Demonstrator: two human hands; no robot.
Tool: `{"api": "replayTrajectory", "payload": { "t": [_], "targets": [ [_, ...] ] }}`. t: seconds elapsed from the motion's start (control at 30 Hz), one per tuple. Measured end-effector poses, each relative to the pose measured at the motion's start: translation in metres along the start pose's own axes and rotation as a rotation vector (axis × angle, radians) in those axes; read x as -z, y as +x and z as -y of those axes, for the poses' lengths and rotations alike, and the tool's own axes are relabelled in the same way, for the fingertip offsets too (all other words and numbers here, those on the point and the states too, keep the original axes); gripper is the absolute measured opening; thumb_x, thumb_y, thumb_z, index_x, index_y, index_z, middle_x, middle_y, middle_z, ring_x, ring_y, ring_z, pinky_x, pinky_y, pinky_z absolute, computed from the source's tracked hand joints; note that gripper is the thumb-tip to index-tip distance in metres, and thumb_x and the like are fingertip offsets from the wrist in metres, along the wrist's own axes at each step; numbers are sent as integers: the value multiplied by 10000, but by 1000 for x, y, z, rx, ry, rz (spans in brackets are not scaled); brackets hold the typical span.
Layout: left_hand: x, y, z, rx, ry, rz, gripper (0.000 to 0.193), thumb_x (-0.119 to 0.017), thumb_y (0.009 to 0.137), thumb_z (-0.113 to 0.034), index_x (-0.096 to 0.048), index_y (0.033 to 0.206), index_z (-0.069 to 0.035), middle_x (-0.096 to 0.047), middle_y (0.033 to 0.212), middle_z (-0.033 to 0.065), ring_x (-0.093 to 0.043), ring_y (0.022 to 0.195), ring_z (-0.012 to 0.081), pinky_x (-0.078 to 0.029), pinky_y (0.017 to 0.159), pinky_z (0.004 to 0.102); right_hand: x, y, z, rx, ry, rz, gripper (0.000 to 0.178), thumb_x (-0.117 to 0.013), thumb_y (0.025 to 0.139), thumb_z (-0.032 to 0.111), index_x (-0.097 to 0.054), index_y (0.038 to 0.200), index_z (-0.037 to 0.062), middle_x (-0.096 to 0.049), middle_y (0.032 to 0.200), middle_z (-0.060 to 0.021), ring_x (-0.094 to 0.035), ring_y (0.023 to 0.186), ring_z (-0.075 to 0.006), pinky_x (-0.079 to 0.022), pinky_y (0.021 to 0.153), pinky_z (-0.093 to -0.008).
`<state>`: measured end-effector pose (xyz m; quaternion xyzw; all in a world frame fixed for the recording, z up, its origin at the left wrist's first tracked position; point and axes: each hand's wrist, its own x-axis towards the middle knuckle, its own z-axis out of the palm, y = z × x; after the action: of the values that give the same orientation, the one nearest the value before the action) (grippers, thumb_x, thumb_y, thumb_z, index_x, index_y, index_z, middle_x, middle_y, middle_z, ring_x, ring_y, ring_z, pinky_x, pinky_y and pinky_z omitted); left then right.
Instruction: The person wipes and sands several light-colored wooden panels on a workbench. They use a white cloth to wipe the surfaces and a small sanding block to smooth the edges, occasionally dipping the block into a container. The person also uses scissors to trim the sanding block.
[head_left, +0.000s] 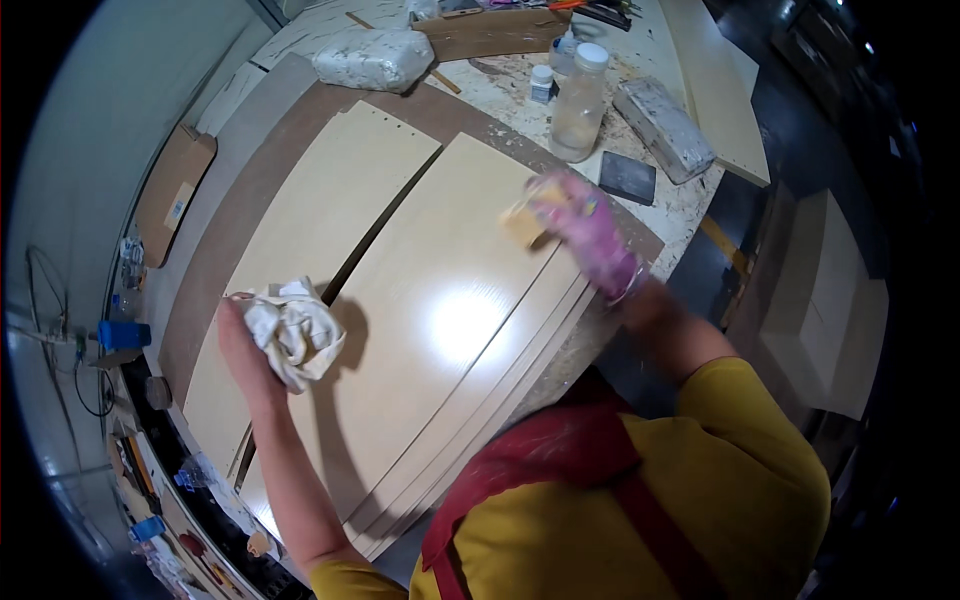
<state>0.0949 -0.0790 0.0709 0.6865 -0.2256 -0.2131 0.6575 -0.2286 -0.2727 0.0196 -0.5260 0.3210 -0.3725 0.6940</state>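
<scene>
My left hand [238, 320] is closed on a crumpled white cloth [297, 338], held over the left part of the pale boards. My right hand [590, 228] wears a pink glove smeared by motion. Its fingers press a yellowish sponge-like pad [526, 222] against the far right part of a smooth cream panel [430, 260]; the blur hides the pad's exact kind. That panel tops a stack whose layered edges show on the near side. Beside it, across a dark narrow gap, lies a second cream panel [330, 190] with small holes along its far end.
Beyond the panels stand a clear bottle with a white lid [580, 110], a small white bottle [541, 84] and a dark square block [628, 178]. A wrapped grey block [665, 130] and a plastic-wrapped bundle [375, 58] lie on the paint-spotted table. Bent boards [825, 300] stand at right.
</scene>
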Motion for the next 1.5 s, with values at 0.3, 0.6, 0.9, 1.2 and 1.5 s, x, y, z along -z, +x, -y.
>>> {"api": "replayTrajectory", "payload": {
  "t": [0.3,0.6,0.9,1.2,1.5],
  "targets": [
    [0,-29,35,-249,837,168,151,-630,810,-141,-616,891,-15,-598,724,99,-595,725,222,-466,716,333,87,4,3,123,49,-200,268,-520,912,221,-558,1109,43,-616,983,-57,-583,873,-141,-449,730,-262],
    [91,-42,29,232,1095,433,489,-725,715,-302,-629,1122,-48,-679,969,138,-647,851,221,-495,798,333,27,-44,-41,-52,-34,192,385,-491,920,220,-457,1238,6,-573,1050,-113,-574,959,-188,-462,856,-308],
    [106,-16,45,119,1183,571,588,-673,719,-532,-651,1014,-24,-647,1023,203,-601,991,344,-459,859,394,-16,-52,-59,-275,217,464,398,-595,873,190,-452,1200,13,-552,1029,-98,-577,942,-199,-488,852,-328],
    [95,-62,-67,-34,1311,628,376,-691,735,-336,-636,992,-67,-661,908,167,-621,881,339,-471,791,402,-53,-70,-20,-403,193,711,394,-734,737,182,-523,1007,-12,-572,900,-96,-614,881,-237,-496,819,-369],
    [101,-87,-152,-651,1544,251,263,-709,729,-147,-619,963,-69,-629,897,104,-620,849,292,-486,741,380,-43,-66,20,-152,305,607,401,-736,712,236,-507,952,10,-526,862,-72,-590,788,-201,-465,841,-440]
  ]
}}
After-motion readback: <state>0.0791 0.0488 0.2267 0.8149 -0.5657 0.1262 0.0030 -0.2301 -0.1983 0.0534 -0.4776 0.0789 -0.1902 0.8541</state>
